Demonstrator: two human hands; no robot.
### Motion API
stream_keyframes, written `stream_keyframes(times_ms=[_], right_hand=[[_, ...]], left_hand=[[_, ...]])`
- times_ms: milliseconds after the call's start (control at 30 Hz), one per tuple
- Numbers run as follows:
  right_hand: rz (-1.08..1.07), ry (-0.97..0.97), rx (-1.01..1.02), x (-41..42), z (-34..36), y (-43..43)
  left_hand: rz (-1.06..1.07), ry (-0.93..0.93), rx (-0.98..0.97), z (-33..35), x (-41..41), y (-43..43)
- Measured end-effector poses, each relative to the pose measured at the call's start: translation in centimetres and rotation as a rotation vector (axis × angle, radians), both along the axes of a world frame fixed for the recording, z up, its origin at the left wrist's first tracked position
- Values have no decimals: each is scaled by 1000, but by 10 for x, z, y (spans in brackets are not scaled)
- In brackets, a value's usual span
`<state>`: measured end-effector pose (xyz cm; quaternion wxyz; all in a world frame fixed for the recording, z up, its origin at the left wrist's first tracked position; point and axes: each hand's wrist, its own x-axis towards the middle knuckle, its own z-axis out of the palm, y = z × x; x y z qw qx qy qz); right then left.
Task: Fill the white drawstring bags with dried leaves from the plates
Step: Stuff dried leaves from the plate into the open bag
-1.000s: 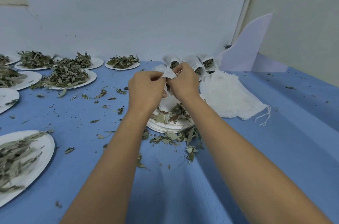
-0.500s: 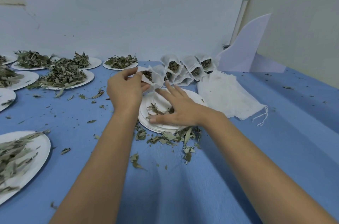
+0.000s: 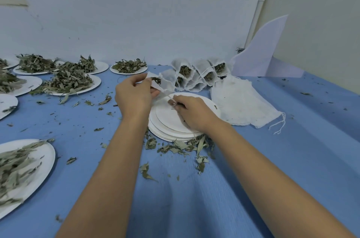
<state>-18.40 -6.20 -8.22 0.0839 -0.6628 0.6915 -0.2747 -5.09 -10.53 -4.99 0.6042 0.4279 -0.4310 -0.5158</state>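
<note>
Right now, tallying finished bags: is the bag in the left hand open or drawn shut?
Open: the bag, pinched by the left hand, gapes, leaves showing inside.

A small white bag, leaves showing in its open mouth, sits pinched in the left hand over a stack of bare plates; filled bags lean behind, leaf-heaped plates to the left.
</note>
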Motion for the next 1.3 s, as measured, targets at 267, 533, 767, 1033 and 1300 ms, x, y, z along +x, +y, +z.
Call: stream_keyframes(times_ms=[267,533,767,1033,1300], right_hand=[[-68,-200,14,-17,14,9],[-53,-1,267,-25,27,18],[-74,-31,163,-23,21,12],[-79,-176,-179,-9,27,15],[75,-347,-132,31,28,-8]], left_hand=[[58,66,2,3,2,2],[159,205,-8,7,3,2],[215,435,1,10,9,-3],[115,504,2,18,6,8],[50,501,30,21,0,14]])
